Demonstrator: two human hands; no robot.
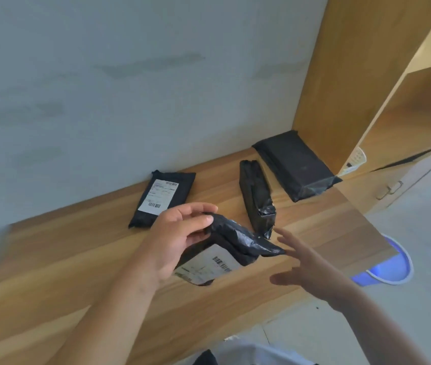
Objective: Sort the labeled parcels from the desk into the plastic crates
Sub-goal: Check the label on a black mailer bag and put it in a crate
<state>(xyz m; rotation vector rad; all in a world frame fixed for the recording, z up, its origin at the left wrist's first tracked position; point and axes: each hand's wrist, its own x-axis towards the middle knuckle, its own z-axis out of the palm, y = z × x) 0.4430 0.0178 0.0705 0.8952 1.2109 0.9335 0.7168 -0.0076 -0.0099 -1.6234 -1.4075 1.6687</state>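
My left hand (176, 238) grips a black plastic parcel (232, 248) by its top edge and holds it tilted above the wooden desk (77, 259), its white barcode label facing me. To the right of that parcel my right hand (306, 270) hovers with straight, spread fingers, the fingertips close to the parcel's right corner. Three more black parcels lie on the desk: a flat one with a white label (163, 197) by the wall, a narrow one (256, 197) in the middle, and a large block-shaped one (296, 165) in the back right corner.
A grey wall rises behind the desk. A wooden shelf unit (367, 75) closes off the desk's right end. On the floor to the right stands a blue-and-white round container (390, 270). A white rim (261, 351) shows at the bottom edge below the desk.
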